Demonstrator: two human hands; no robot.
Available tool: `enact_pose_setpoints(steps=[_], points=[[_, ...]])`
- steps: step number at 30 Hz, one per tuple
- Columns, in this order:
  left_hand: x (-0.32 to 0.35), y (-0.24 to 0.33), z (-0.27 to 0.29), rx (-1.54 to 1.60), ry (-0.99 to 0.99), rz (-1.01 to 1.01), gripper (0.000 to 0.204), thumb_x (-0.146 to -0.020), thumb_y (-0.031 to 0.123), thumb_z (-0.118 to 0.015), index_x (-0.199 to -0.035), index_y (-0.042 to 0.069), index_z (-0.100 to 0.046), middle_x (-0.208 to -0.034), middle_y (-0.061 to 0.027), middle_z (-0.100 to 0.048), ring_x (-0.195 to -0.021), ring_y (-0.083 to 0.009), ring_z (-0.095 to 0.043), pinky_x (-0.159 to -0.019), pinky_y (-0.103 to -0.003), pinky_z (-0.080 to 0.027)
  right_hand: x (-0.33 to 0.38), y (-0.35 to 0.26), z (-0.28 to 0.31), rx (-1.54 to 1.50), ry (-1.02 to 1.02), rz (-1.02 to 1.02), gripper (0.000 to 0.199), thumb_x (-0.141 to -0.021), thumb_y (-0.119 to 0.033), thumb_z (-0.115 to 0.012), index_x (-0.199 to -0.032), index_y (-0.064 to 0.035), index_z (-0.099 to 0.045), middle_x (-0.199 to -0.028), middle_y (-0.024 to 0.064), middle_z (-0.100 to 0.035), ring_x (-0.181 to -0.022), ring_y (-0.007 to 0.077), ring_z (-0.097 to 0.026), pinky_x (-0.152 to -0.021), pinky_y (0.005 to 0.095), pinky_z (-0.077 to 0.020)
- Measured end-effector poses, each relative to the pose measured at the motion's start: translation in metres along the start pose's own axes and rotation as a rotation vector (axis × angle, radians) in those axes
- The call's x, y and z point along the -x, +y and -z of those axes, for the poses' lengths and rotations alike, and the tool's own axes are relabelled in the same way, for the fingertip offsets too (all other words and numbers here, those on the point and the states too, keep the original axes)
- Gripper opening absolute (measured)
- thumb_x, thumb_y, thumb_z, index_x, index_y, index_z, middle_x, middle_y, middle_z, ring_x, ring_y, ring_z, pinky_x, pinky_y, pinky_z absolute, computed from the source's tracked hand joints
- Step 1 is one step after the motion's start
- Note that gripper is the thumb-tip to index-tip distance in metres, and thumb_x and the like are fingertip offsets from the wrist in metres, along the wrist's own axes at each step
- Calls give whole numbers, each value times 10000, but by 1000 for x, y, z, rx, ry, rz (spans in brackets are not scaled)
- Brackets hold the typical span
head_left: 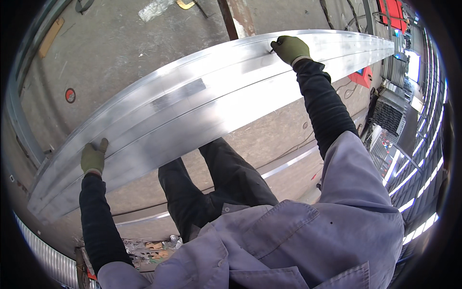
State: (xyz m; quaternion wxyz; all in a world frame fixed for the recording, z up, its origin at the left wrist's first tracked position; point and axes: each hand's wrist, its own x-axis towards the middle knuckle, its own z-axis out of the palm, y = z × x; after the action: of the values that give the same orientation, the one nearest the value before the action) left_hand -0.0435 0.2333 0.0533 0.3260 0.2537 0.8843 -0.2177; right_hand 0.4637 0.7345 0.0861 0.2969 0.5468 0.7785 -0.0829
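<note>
A long, shiny aluminium panel with lengthwise ribs stretches across the view in front of my legs. Its near edge passes over my knees. My right hand, in an olive-green glove, is closed round a thin dark pen-like tool. The tool's tip is close to the panel's surface near the far edge, right of the middle; whether it touches, I cannot tell. Toward the panel's left end, my left hand, gloved alike, rests on the metal with the thumb spread from the fingers.
Beyond the panel, the concrete floor holds an orange-and-black disc, clear plastic wrap and a yellow-handled tool. A rusty beam meets the far edge. Red cases and a metal grate stand at the right.
</note>
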Motion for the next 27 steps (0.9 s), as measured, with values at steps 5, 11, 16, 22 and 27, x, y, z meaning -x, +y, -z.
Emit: enact_pose_setpoints(steps=[5,11,16,22,27], points=[[-1,-2,-1,0,9,-2,887,-881,785,-654,-1268,-12,-676,-1315,-269,-687,-1239,-448,-641,-1052,-519,-500,-4,20,0,26,-2,-70,423,-1021,-496,-559,-1097,-161,-806,-1086,109,-794,-1056,340,-737,-933,473,-570],[-2,0,-1,13,-6,-4,870,-880,770,-670,-1243,-21,-684,-1277,-276,-699,-1217,-451,-648,-1041,-515,-503,-11,42,-2,43,-10,-133,431,-1034,-512,-549,-1107,-172,-803,-1107,95,-795,-1069,325,-741,-946,467,-570],[-3,-6,-6,22,51,-22,852,-874,770,-679,-1196,-19,-693,-1228,-278,-710,-1175,-458,-661,-1010,-522,-513,-14,52,-2,40,10,-176,437,-1030,-521,-551,-1109,-171,-800,-1119,88,-794,-1080,328,-737,-951,466,-566],[-4,-7,-7,13,48,-16,845,-872,771,-683,-1176,-17,-694,-1214,-275,-714,-1164,-460,-664,-1003,-525,-514,-16,50,7,84,-58,-179,489,-1051,-545,-548,-1251,-155,-766,-1180,97,-789,-1134,317,-731,-996,451,-564],[-5,-8,-8,9,44,-18,841,-872,775,-681,-1160,-15,-697,-1196,-270,-720,-1148,-463,-668,-994,-527,-519,-16,54,-1,33,12,-198,443,-1038,-515,-548,-1153,-161,-788,-1147,98,-790,-1100,329,-732,-966,463,-563]])
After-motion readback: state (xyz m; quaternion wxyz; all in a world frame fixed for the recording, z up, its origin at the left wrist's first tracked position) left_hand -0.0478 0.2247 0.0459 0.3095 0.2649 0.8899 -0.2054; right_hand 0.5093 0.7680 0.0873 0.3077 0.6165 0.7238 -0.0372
